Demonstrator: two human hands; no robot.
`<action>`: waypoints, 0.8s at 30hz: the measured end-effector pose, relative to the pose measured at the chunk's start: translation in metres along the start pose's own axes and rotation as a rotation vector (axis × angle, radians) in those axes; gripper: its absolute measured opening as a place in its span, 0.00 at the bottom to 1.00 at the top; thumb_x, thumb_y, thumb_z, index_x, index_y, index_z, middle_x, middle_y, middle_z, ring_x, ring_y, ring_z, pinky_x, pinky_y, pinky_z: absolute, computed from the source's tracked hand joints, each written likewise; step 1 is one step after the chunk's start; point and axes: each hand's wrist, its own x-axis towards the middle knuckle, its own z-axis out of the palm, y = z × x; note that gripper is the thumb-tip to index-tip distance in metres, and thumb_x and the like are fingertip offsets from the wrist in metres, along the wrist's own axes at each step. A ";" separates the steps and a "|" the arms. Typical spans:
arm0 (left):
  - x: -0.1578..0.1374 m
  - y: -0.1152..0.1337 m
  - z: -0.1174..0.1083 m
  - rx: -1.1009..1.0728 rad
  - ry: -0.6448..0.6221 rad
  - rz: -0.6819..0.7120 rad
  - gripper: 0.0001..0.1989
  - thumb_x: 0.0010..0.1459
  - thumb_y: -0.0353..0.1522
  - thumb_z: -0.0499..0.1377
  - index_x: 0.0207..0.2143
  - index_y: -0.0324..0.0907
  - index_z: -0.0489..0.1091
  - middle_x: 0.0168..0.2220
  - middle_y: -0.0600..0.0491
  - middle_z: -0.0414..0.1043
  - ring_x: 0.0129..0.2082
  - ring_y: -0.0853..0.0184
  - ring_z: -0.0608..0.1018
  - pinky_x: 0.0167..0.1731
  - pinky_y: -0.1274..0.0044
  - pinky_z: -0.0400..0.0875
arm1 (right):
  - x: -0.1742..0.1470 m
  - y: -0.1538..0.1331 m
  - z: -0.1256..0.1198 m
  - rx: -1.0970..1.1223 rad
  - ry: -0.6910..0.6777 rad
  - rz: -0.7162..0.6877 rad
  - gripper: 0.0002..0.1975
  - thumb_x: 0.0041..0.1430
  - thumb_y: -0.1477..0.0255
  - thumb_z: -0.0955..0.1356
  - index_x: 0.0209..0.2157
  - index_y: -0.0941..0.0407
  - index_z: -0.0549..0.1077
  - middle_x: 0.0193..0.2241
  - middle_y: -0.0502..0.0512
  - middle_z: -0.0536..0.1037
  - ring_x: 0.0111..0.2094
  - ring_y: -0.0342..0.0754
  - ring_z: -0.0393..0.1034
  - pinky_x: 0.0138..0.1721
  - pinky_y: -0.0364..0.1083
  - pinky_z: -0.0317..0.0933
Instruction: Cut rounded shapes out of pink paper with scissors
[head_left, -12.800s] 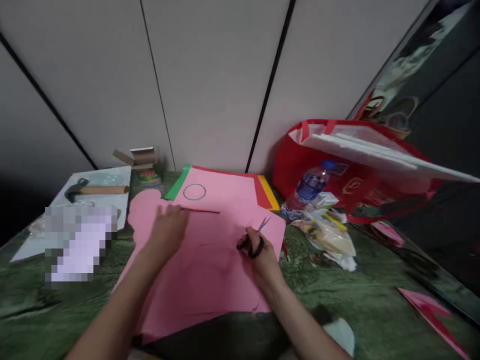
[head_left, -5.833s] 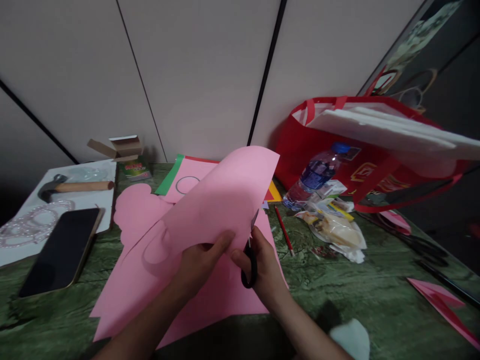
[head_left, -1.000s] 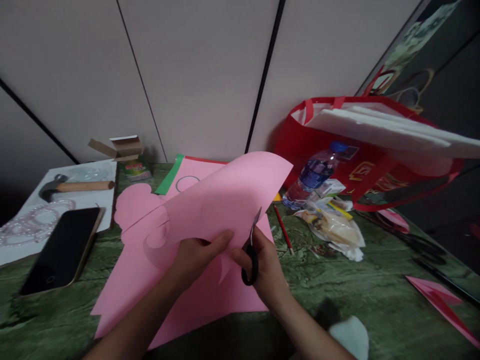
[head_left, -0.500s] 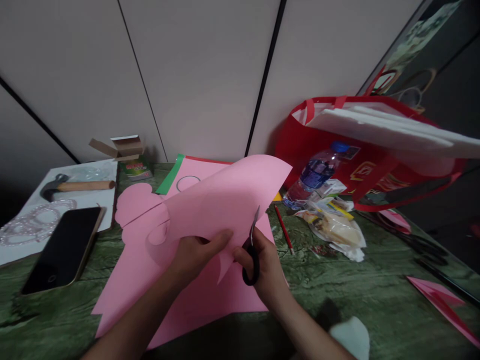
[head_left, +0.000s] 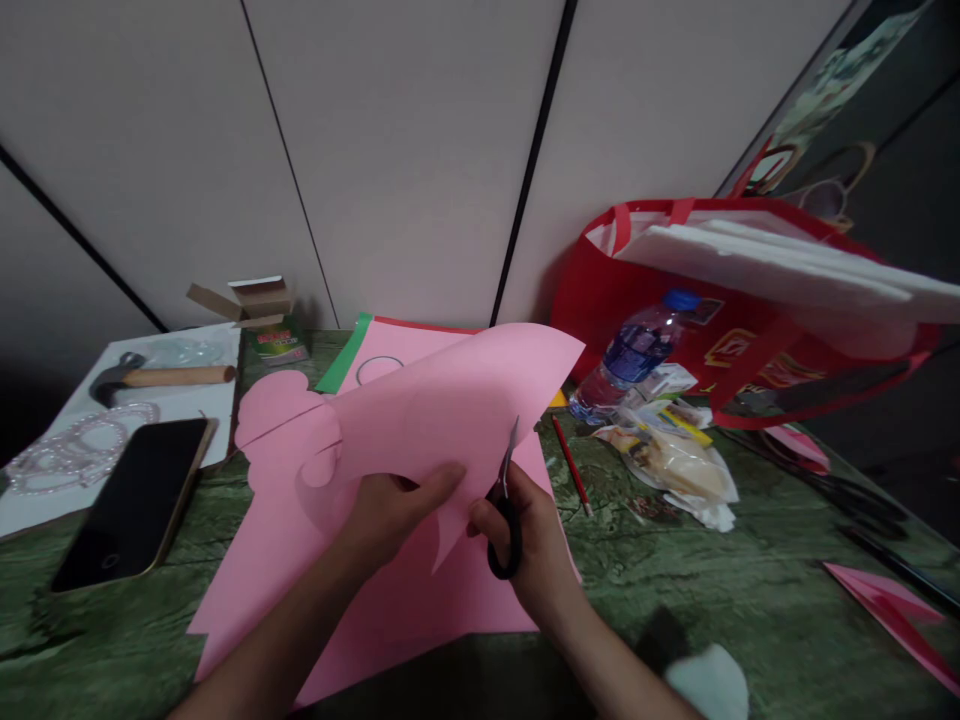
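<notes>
A large sheet of pink paper point(head_left: 457, 400) is raised and curled, its right end bent upward. My left hand point(head_left: 394, 510) grips its lower edge, thumb on top and the other fingers hidden underneath. In my right hand point(head_left: 529, 535) is a pair of scissors point(head_left: 504, 530) with black handles, blades pointing up at the sheet's right part. A narrow pointed strip of the paper hangs between my hands. More pink paper point(head_left: 420, 610) lies flat below, and a scalloped pink cutout point(head_left: 277, 400) is at its left.
On the left are a phone point(head_left: 131, 505), a hammer point(head_left: 176, 376), clear beads point(head_left: 71, 450) and a small opened box point(head_left: 277, 338). To the right are a red pencil point(head_left: 571, 465), a plastic bottle point(head_left: 630, 355), a plastic packet point(head_left: 675, 455) and a red bag point(head_left: 600, 290).
The scissors and my right hand have shifted very slightly against the paper. The whole view has moved a little, and my left hand keeps its hold.
</notes>
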 end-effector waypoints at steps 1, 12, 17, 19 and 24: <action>0.000 0.000 0.000 -0.001 -0.002 -0.003 0.09 0.41 0.33 0.62 0.17 0.41 0.65 0.15 0.56 0.66 0.24 0.64 0.75 0.21 0.78 0.68 | 0.000 0.000 0.000 -0.004 -0.002 0.008 0.08 0.46 0.70 0.67 0.28 0.57 0.65 0.19 0.44 0.65 0.20 0.41 0.60 0.21 0.40 0.55; 0.003 0.000 -0.003 -0.058 -0.066 0.093 0.05 0.45 0.32 0.60 0.21 0.40 0.71 0.20 0.54 0.74 0.23 0.66 0.77 0.22 0.78 0.70 | -0.001 0.003 0.000 0.022 -0.016 0.042 0.08 0.47 0.69 0.67 0.24 0.56 0.62 0.16 0.44 0.66 0.17 0.39 0.59 0.20 0.40 0.55; 0.003 0.001 -0.004 -0.139 -0.182 0.104 0.08 0.48 0.33 0.59 0.20 0.39 0.70 0.16 0.55 0.72 0.17 0.68 0.74 0.19 0.79 0.69 | 0.000 0.000 0.001 0.023 -0.019 0.056 0.08 0.46 0.70 0.66 0.23 0.55 0.61 0.15 0.44 0.66 0.17 0.39 0.59 0.19 0.40 0.57; 0.003 0.002 -0.004 -0.152 -0.191 0.111 0.08 0.48 0.33 0.59 0.20 0.39 0.70 0.16 0.55 0.72 0.16 0.68 0.74 0.18 0.79 0.68 | 0.000 0.001 0.001 0.033 -0.017 0.067 0.08 0.45 0.70 0.66 0.23 0.55 0.60 0.15 0.44 0.66 0.18 0.40 0.60 0.19 0.40 0.58; 0.003 0.001 -0.005 -0.112 -0.130 0.110 0.07 0.48 0.34 0.60 0.22 0.39 0.69 0.18 0.55 0.72 0.19 0.68 0.74 0.20 0.78 0.68 | -0.001 0.002 0.002 0.064 -0.004 0.096 0.08 0.45 0.70 0.66 0.23 0.55 0.61 0.16 0.44 0.66 0.18 0.40 0.61 0.19 0.41 0.59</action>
